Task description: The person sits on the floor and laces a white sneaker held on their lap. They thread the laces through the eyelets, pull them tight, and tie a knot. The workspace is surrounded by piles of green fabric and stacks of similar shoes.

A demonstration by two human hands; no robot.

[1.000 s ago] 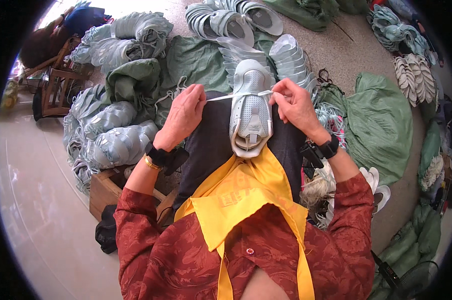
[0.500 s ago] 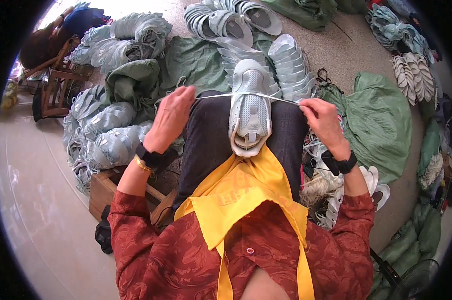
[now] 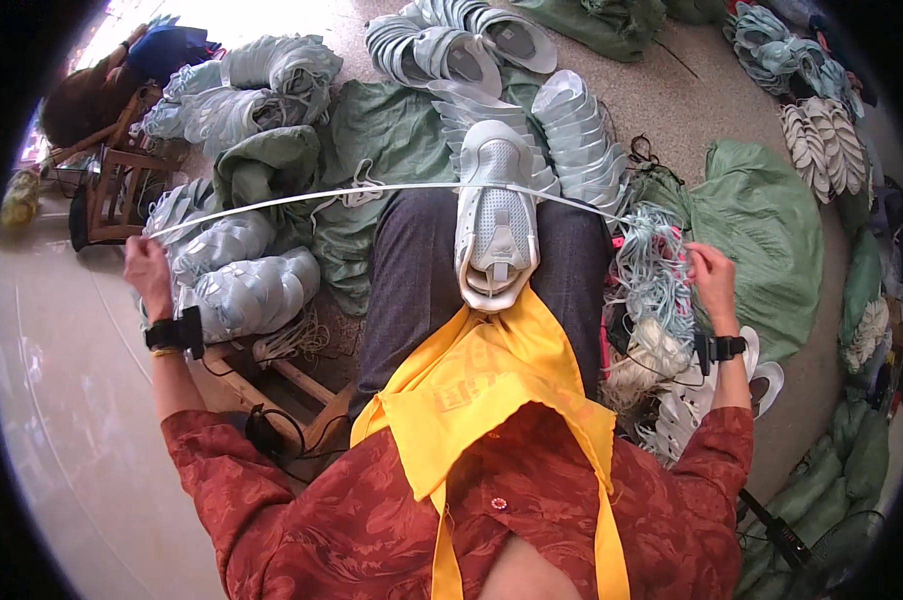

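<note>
Both hands have swung far apart since a moment ago — they were close by the shoe then, and now the lace is drawn out long to either side. Fingers of the left hand (image 3: 148, 268) are closed around one end of the white lace (image 3: 302, 196), well out to the left of the shoe; those of the right hand (image 3: 710, 272) are pinched shut on the other end, out to its right. Between them the lace runs taut through the front eyelets of the pale grey shoe (image 3: 496, 225), which lies sole-down on the person's lap, toe pointing away.

To do this pull well, I'd judge both ends should come out even in length, so the shoe wants to stay centred and not twist — steady, equal tension either side.

Beyond the shoe's toe lie stacked pale soles (image 3: 580, 135); right of it, a tangle of light-blue laces (image 3: 656, 280) and a green sack (image 3: 762, 230).
</note>
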